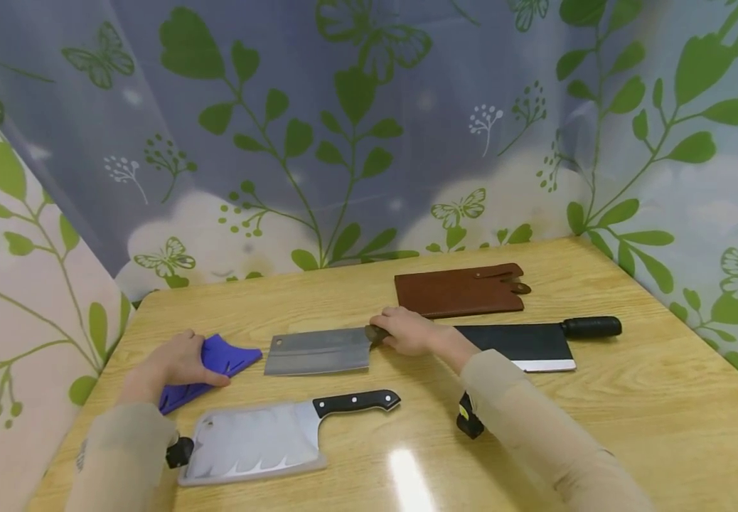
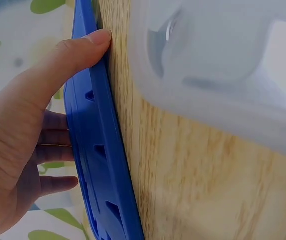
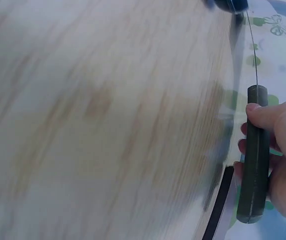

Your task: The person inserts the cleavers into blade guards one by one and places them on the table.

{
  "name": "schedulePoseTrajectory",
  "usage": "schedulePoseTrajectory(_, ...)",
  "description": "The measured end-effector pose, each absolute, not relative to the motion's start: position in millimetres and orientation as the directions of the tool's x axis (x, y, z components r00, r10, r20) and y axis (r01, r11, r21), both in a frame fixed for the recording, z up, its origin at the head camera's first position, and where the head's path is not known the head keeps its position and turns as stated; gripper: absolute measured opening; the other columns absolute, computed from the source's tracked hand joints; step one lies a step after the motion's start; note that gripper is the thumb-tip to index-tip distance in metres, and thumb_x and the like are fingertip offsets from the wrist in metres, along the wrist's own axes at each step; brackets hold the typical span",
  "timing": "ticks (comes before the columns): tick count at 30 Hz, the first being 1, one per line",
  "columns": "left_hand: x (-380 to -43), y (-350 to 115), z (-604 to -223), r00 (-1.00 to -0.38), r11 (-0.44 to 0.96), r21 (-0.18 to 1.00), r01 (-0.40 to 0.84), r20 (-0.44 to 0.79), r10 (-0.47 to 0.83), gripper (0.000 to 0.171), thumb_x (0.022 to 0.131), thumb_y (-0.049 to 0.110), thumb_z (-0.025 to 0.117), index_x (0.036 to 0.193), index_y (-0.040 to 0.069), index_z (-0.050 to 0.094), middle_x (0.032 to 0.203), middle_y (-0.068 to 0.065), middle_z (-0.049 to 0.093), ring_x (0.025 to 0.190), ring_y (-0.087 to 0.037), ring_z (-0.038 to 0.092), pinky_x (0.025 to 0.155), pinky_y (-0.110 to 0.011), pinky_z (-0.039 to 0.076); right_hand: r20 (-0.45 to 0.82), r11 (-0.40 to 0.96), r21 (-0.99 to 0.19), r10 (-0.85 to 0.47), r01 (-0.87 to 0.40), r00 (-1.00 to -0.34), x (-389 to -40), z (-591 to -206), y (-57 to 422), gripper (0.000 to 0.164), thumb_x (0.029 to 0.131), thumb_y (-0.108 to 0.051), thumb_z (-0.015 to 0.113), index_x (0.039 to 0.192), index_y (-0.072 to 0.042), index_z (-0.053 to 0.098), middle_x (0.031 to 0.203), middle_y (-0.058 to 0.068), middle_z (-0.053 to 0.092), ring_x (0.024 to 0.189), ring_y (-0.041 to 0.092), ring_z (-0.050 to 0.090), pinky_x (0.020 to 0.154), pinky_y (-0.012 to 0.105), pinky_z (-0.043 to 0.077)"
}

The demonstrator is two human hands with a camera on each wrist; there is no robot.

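My right hand [image 1: 409, 331] grips the dark handle [image 3: 254, 175] of a cleaver, its thumb lying along one side and its fingers around the other. The cleaver's grey blade [image 1: 318, 353] points left and has a small hole at its far corner. In the right wrist view that blade shows edge-on as a thin line. At the left, my left hand [image 1: 179, 361] holds a blue plastic blade guard [image 2: 103, 150] with slots along it. The thumb lies over one side of the guard, and the fingers are behind it, partly hidden.
In front lies a second cleaver [image 1: 353, 402] with a black riveted handle, its blade in a clear cover [image 1: 254, 475]. Behind my right forearm is a black-bladed cleaver [image 1: 535, 341]. A brown leather sheath [image 1: 458, 291] rests at the back of the wooden table [image 1: 638, 427], near the patterned curtain [image 1: 279, 107].
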State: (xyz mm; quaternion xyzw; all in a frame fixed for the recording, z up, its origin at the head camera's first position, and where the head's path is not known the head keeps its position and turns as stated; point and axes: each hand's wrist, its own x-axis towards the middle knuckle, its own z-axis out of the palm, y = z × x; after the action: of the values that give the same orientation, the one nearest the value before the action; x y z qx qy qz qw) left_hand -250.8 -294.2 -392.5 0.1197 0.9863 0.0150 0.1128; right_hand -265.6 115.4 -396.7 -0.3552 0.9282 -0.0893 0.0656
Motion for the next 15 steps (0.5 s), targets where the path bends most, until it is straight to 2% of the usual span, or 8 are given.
schedulePoseTrajectory(5, -248, -297, -396, -0.954, 0.972, 0.098, 0.212, -0.196, 0.227, 0.115, 0.061, 0.069, 0.068, 0.121, -0.024, 0.039, 0.116, -0.040, 0.044, 0.108, -0.052, 0.043, 0.090, -0.056, 0.039, -0.004, 0.691, -0.204, -0.708, -0.693, -0.706, -262, -392, 130, 0.040, 0.091, -0.009, 0.057, 0.129, 0.001, 0.049, 0.113, 0.015, 0.053, 0.104, 0.031, 0.051, 0.085, 0.042, 0.045)
schedulePoseTrajectory(9, -246, -299, -397, -0.964, 0.969, 0.121, 0.215, -0.131, 0.231, 0.116, 0.061, 0.068, 0.069, 0.124, -0.024, 0.036, 0.120, -0.042, 0.041, 0.111, -0.054, 0.041, 0.091, -0.058, 0.037, 0.063, 0.670, -0.181, -0.722, -0.720, -0.689, -259, -388, 144, 0.038, 0.091, -0.009, 0.058, 0.126, 0.001, 0.050, 0.113, 0.014, 0.054, 0.102, 0.031, 0.051, 0.083, 0.041, 0.045)
schedulePoseTrajectory(15, -247, -294, -390, -0.953, 0.950, 0.082, 0.302, 0.017, 0.301, 0.113, 0.060, 0.067, 0.071, 0.126, -0.019, 0.040, 0.120, -0.038, 0.044, 0.111, -0.053, 0.041, 0.091, -0.060, 0.036, 0.114, 0.703, -0.215, -0.671, -0.678, -0.732, -259, -385, 164, 0.041, 0.092, -0.014, 0.058, 0.129, 0.001, 0.049, 0.113, 0.013, 0.055, 0.102, 0.029, 0.051, 0.082, 0.041, 0.045)
